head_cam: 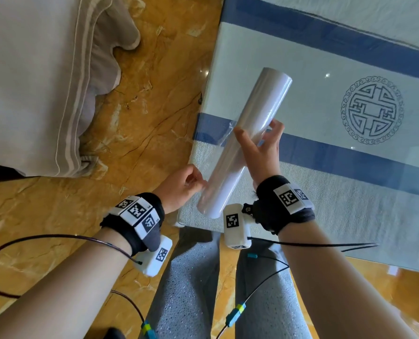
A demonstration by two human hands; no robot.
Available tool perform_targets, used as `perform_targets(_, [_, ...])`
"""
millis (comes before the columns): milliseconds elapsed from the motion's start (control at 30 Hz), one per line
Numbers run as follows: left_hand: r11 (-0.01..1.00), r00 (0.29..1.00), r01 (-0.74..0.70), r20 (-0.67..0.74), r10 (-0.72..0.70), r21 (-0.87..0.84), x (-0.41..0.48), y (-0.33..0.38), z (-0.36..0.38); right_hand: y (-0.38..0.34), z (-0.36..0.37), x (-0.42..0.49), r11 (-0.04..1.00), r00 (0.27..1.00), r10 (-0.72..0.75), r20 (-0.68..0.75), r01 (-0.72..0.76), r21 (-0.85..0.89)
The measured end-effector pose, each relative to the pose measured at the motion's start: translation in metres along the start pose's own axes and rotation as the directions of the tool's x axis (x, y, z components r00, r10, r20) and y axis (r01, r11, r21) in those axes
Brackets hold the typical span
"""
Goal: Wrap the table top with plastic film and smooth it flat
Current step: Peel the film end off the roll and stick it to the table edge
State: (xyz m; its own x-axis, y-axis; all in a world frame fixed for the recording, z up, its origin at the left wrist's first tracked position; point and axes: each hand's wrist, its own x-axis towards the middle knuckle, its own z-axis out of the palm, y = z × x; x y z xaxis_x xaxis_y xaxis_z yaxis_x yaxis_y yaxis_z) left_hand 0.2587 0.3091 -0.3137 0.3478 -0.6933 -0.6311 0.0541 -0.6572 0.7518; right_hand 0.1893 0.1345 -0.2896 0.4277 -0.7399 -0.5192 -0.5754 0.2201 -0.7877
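A white roll of plastic film (259, 113) is held tilted above the near left corner of the glass table top (325, 69), which lies over a pale cloth with blue bands and a round emblem. My right hand (262, 152) grips the roll around its middle, thumb on one side and fingers behind. My left hand (181, 189) pinches the loose clear edge of the film beside the roll's lower end. A short flap of film (228, 133) stands off the roll's left side.
A bed with a pale grey cover (44, 81) stands to the left across a strip of orange marble floor (154, 94). My legs (193, 289) are at the table's near edge. Cables hang from both wrist bands.
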Motion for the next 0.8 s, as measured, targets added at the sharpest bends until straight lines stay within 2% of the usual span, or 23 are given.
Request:
perform_targets(167, [0.985, 0.999, 0.051, -0.026, -0.047, 0.164, 0.006, -0.004, -0.007, 0.004, -0.011, -0.002, 0.989, 0.997, 0.083, 0.0, -0.083, 0.119])
perform_targets(267, [0.961, 0.998, 0.056, -0.012, -0.055, 0.273, 0.009, -0.002, -0.004, 0.007, -0.013, -0.006, 0.986, 0.993, 0.113, -0.017, -0.11, 0.122])
perform_targets(367, [0.955, 0.999, 0.042, 0.017, -0.049, 0.295, 0.011, 0.001, -0.002, 0.01, -0.014, -0.01, 0.982, 0.991, 0.132, -0.035, -0.126, 0.139])
perform_targets(533, [0.98, 0.985, 0.112, 0.113, -0.132, 0.163, 0.011, 0.003, 0.009, 0.013, -0.015, -0.01, 0.979, 0.99, 0.122, -0.074, -0.107, 0.175])
perform_targets(667, [0.98, 0.979, 0.15, 0.116, -0.165, 0.128, 0.01, -0.002, 0.012, 0.012, -0.019, -0.009, 0.976, 0.989, 0.112, -0.099, -0.091, 0.196])
perform_targets(733, [0.98, 0.975, 0.197, 0.108, -0.194, -0.017, 0.012, -0.002, 0.011, 0.013, -0.024, -0.008, 0.97, 0.987, 0.115, -0.115, -0.086, 0.227])
perform_targets(800, [0.934, 0.959, 0.28, 0.106, -0.262, -0.224, 0.015, 0.0, 0.012, 0.015, -0.03, -0.006, 0.958, 0.983, 0.125, -0.133, -0.085, 0.276])
